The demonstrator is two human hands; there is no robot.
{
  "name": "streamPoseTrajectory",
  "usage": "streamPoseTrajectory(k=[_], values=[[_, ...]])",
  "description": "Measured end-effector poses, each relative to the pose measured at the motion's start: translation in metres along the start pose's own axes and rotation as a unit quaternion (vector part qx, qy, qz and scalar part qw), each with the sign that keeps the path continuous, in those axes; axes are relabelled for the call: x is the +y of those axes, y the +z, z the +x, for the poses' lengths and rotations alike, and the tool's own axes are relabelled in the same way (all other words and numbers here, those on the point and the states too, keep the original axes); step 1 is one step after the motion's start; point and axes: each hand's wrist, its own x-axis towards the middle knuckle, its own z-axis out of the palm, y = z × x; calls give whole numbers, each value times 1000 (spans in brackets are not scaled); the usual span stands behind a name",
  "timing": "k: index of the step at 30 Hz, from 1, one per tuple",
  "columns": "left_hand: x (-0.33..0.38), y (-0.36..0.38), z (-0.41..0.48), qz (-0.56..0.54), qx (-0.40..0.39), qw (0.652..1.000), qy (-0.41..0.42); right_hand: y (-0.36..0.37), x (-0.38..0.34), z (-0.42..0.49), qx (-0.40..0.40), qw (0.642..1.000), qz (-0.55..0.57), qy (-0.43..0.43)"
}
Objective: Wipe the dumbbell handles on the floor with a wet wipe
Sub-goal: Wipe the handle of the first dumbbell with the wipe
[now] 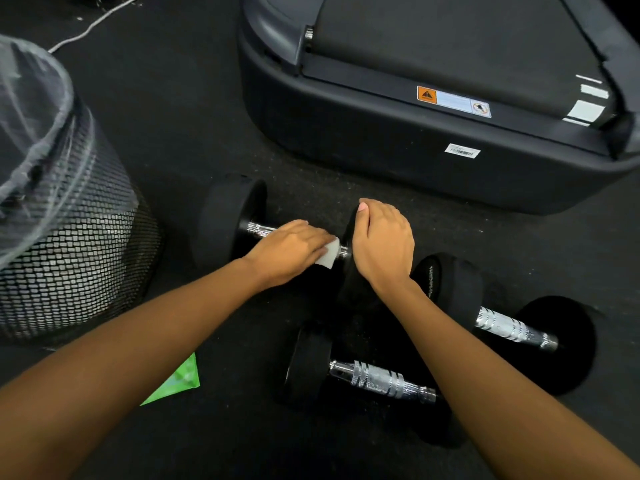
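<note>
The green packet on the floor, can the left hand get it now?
Probably yes. The green packet lies uncovered under the left forearm. But the left hand holds the wipe on a dumbbell handle, so it must pull back first.

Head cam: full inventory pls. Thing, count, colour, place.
dumbbells: 3, black heads and chrome handles, on the floor; far dumbbell centre, near dumbbell bottom centre, right dumbbell lower right
wet wipe: 1, white, on the far dumbbell's handle
bin: 1, black mesh with clear liner, left
treadmill: 1, dark grey, top right
packet: 1, green, floor at lower left, partly behind the left forearm
cable: 1, pale, top left
floor: black
left grip: holds the wet wipe on the handle
right grip: curled over the far dumbbell's right head
</note>
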Motion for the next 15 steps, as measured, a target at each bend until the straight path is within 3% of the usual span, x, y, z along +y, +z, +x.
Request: streamPoseTrajectory(k=[4, 8, 12, 15], values=[[-1, -4, 5, -1, -1, 997, -77, 1, 0, 1, 1, 1000, -5, -2], [16, -3, 29, 22, -67, 981, -183, 2, -1, 1, 0, 1000, -13, -5], [20, -3, 32, 8, -85, 991, -107, 0, -1, 0, 3, 1000, -11, -9], [4, -10, 24, -4, -106, 989, -106, 0, -1, -1, 6, 1000, -7, -10]])
